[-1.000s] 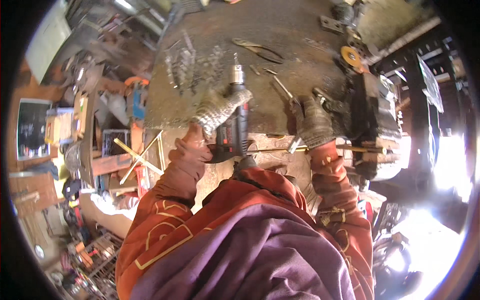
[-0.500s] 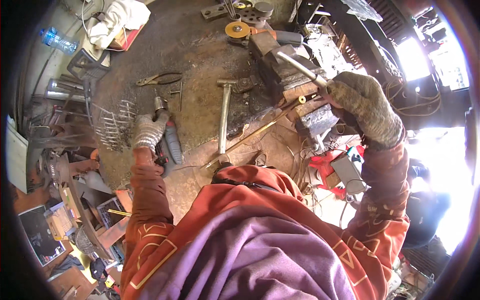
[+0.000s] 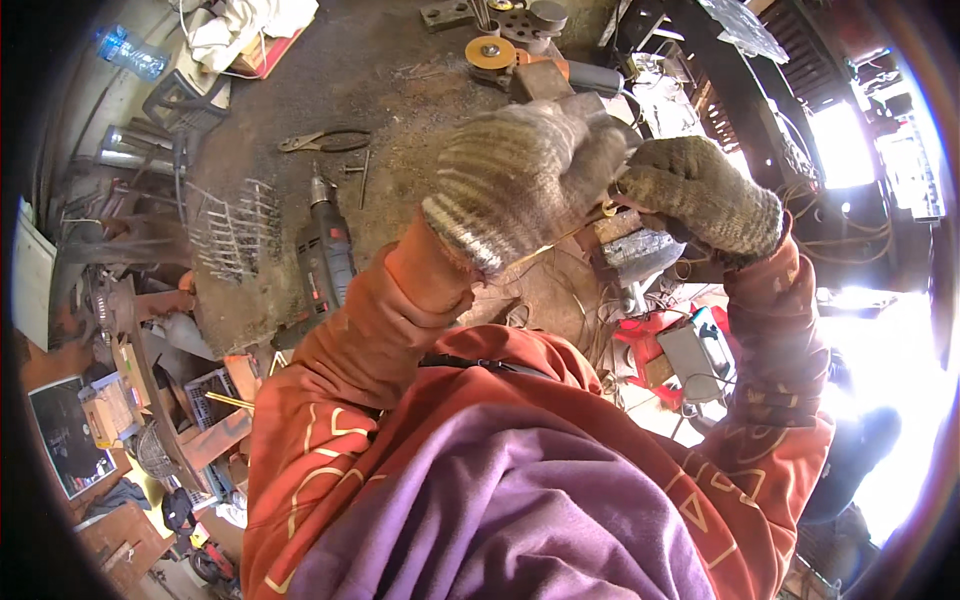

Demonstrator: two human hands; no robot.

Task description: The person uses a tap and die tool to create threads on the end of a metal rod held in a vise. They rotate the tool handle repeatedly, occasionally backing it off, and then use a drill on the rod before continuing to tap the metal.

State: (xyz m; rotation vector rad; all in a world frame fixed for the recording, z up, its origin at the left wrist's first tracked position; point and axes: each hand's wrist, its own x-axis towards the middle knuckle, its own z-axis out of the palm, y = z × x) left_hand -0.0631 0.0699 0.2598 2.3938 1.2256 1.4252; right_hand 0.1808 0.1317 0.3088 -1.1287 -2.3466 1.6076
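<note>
This is a metalworking workshop, and a hard-used one. The dark workbench (image 3: 400, 105) is strewn with grit, and a power drill (image 3: 326, 255) lies on it. Just beyond the drill's chuck is a pair of pliers (image 3: 322, 141); left of the drill stretches a comb-like set of thin metal rods (image 3: 235, 235). Farther off, to the drill's right, sit an angle grinder (image 3: 592, 76) with an orange disc and a round metal plate (image 3: 518, 22) with holes. Left of the drill and nearer the person, wooden shelving (image 3: 215, 440) is crowded with odds and ends. Right of the drill, the left hand (image 3: 520, 180) and right hand (image 3: 705, 195) wear knitted gloves.
</note>
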